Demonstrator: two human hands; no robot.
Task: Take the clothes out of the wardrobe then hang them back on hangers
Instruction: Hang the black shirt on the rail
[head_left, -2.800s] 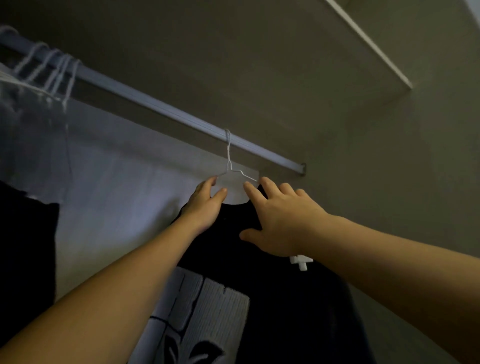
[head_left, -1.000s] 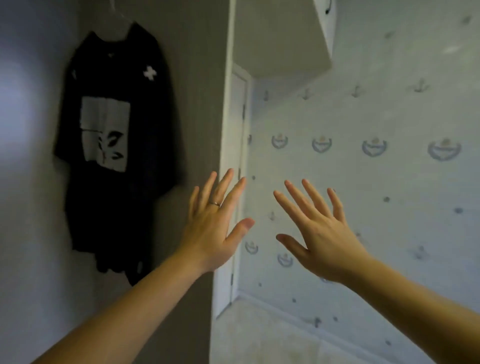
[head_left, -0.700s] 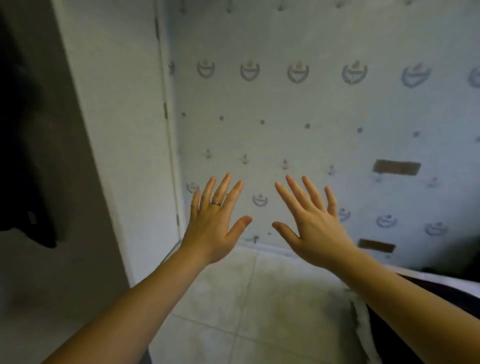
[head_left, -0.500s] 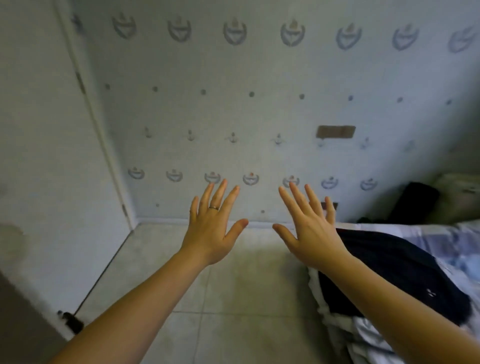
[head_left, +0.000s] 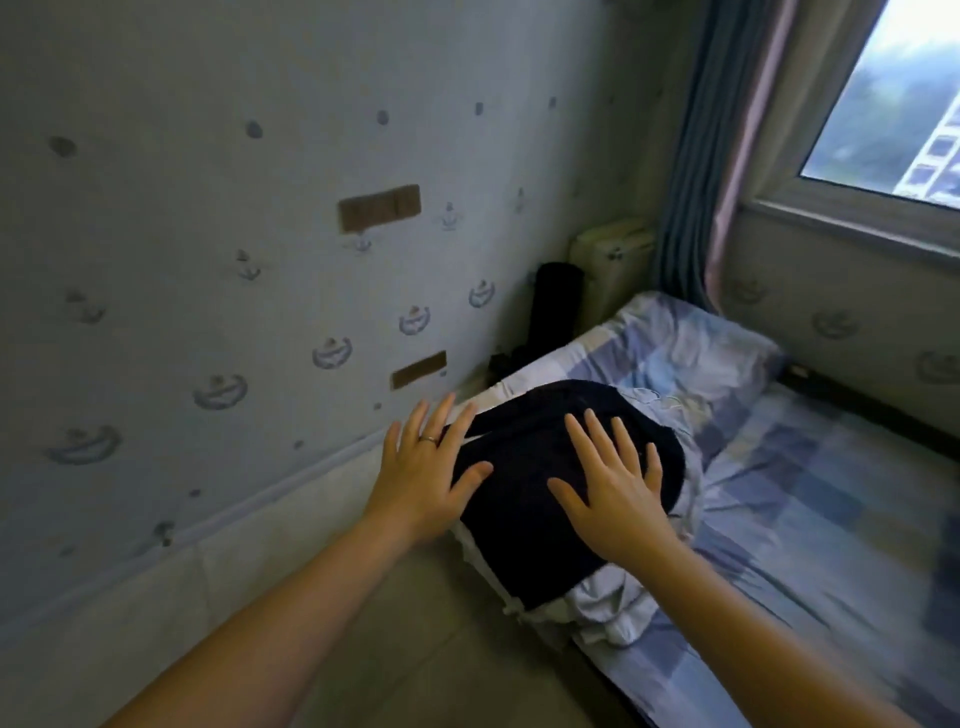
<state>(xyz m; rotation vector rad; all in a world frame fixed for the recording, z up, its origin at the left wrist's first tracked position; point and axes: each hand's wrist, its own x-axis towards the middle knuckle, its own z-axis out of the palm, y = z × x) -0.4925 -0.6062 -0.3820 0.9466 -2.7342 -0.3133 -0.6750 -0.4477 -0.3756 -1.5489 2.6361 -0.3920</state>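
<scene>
Over the dark garment (head_left: 519, 525) on the bed (head_left: 831, 493), the left hand (head_left: 421, 483) and right hand (head_left: 613, 499) are held flat, fingers (head_left: 427, 434) spread apart. Contact is possibly made.

So the clothes pile (head_left: 535, 519) sits on the bed's (head_left: 810, 519) near left edge, pillow (head_left: 691, 353) on the bed further back, wall (head_left: 208, 260) left of the bed, curtain (head_left: 685, 208) and window (head_left: 893, 104) behind the bed.

A bed (head_left: 810, 519) is being covered by a blue checked sheet (head_left: 857, 613). A pillow (head_left: 691, 343) is being supported at its far end. A dark garment (head_left: 524, 519) is being borne at the edge beside the tiled floor (head_left: 467, 654), with crumpled white clothing (head_left: 608, 605) being held beneath it.
</scene>
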